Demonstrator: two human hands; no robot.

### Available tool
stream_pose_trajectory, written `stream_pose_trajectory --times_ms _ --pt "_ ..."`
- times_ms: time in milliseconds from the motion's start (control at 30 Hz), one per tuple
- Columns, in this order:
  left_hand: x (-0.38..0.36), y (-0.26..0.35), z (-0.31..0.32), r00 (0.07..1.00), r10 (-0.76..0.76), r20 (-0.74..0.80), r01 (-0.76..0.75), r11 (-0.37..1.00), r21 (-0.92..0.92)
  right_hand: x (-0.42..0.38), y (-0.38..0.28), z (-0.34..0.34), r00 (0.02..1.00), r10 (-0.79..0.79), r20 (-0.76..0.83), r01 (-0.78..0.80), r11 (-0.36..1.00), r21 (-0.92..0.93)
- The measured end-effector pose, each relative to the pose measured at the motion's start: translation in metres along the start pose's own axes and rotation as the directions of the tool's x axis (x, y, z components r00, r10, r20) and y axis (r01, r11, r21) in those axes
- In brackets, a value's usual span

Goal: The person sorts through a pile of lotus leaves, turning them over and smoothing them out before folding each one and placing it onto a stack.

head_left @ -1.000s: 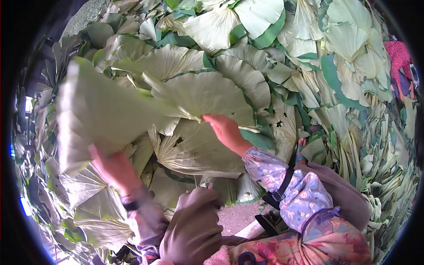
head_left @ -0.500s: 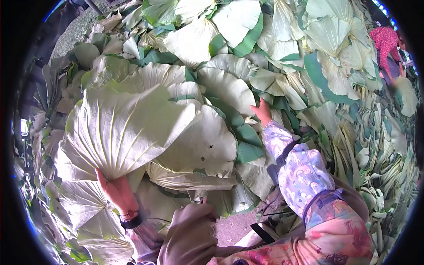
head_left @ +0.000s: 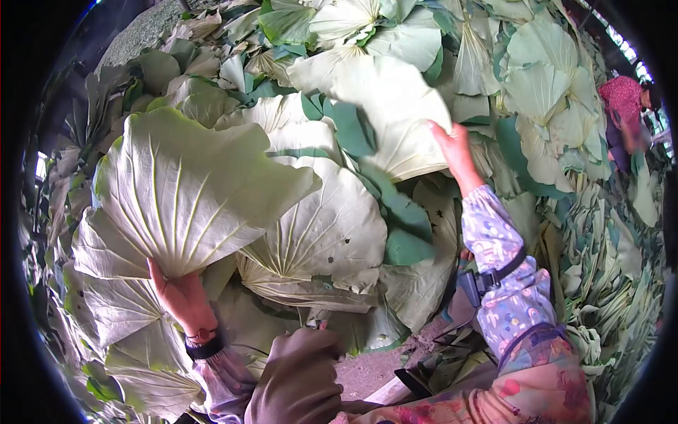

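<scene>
My left hand (head_left: 185, 302) is closed around the gathered base of a large pale lotus leaf (head_left: 187, 187), which fans upward with its ribs showing. My right hand (head_left: 458, 154) pinches the edge of another lotus leaf (head_left: 399, 116), its thumb on the pale face; that leaf is raised above the pile. Between my hands lies a leaf with small dark holes (head_left: 335, 212). Dark green leaf parts (head_left: 406, 230) show beneath the raised one.
Heaped lotus leaves (head_left: 540, 71) surround me on every side, with narrow folded ones (head_left: 614, 311) at the right. Another person (head_left: 621, 106) bends over leaves at the far right. My knee (head_left: 300, 378) and a patch of ground (head_left: 374, 371) are at the bottom.
My right hand has moved up and right and taken hold of a leaf, lifting it off the pile. My left hand keeps its leaf, which has shifted slightly.
</scene>
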State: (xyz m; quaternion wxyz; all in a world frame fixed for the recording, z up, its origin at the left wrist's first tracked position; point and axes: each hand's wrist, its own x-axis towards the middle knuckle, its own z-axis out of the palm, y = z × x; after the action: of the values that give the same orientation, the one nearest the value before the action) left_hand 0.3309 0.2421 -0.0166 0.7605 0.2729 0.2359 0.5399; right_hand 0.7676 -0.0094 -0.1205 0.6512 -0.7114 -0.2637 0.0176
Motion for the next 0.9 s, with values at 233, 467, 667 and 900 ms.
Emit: stream_pose_trajectory --times_ms 233,467,667,900 --pt "0.007 0.004 -0.012 1.0 0.028 -0.003 -0.028 0.998 -0.062 -0.001 -0.096 -0.022 0.989 -0.114 -0.091 0.129 0.975 0.179" --pt "0.004 0.004 -0.008 0.998 0.033 -0.06 -0.037 0.997 -0.07 -0.024 -0.125 -0.03 0.974 0.158 -0.164 -0.047 0.845 0.533" --pt "0.005 0.004 -0.006 0.986 0.074 -0.15 -0.077 0.997 -0.017 -0.084 0.009 -0.071 0.785 0.574 -0.234 -0.44 0.782 0.442" --pt "0.013 -0.003 -0.031 0.996 0.026 -0.09 -0.028 0.999 -0.02 -0.16 0.082 -0.072 0.68 0.702 -0.214 -0.61 0.703 0.366"
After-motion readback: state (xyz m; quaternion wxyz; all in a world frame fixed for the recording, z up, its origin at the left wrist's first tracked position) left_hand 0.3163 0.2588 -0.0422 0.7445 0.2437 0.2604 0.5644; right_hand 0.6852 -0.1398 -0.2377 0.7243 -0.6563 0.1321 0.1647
